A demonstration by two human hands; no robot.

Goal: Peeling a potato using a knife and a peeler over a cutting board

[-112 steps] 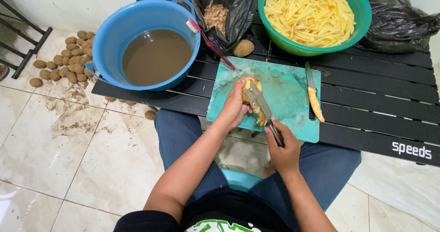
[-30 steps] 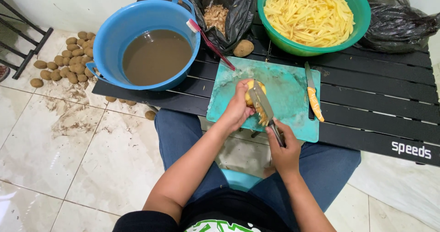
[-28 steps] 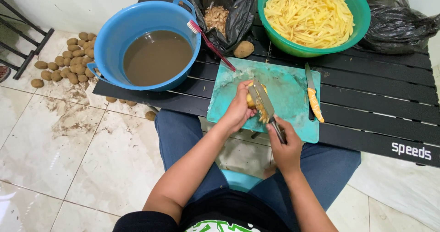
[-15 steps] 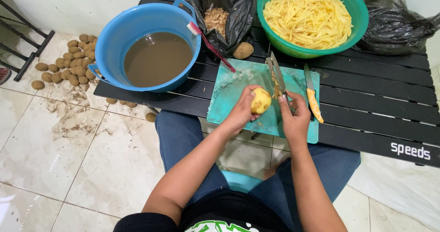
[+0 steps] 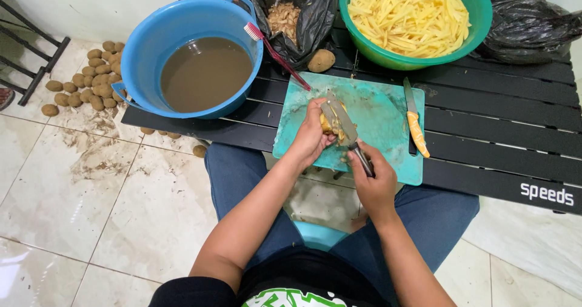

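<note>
Over a teal cutting board (image 5: 376, 122) on a black slatted table (image 5: 497, 131), seen from above, a seated person is peeling a potato (image 5: 328, 124). Left hand (image 5: 312, 134) is closed around the potato, holding it just above the board near its centre. Right hand (image 5: 374, 183) is closed on the dark handle of a peeler (image 5: 347, 128), whose metal blade lies against the potato's top side. Yellow flesh shows on the potato, so the peeling step looks partly done; the next stroke seems to call for turning the potato in the left hand to bring unpeeled skin under the blade. Counted: one cutting board, one potato in hand, one peeler. At three o'clock from the hands lies one knife (image 5: 414, 122) with an orange handle, resting on the board's right edge. At one o'clock stands one green bowl (image 5: 479, 25) heaped with pale potato sticks. At twelve o'clock one unpeeled potato (image 5: 321, 60) sits beside one open black bag (image 5: 303, 16) holding peelings; a second black bag (image 5: 527, 28) lies at two o'clock. At ten o'clock sits one blue basin (image 5: 151, 46) of muddy brown water, with one toothbrush (image 5: 276, 55) leaning on its rim. On the tiled floor (image 5: 91, 192) at nine o'clock lies a pile of small potatoes (image 5: 82, 83), roughly twenty, too bunched to count exactly, with a few more strays by the table's edge.
</note>
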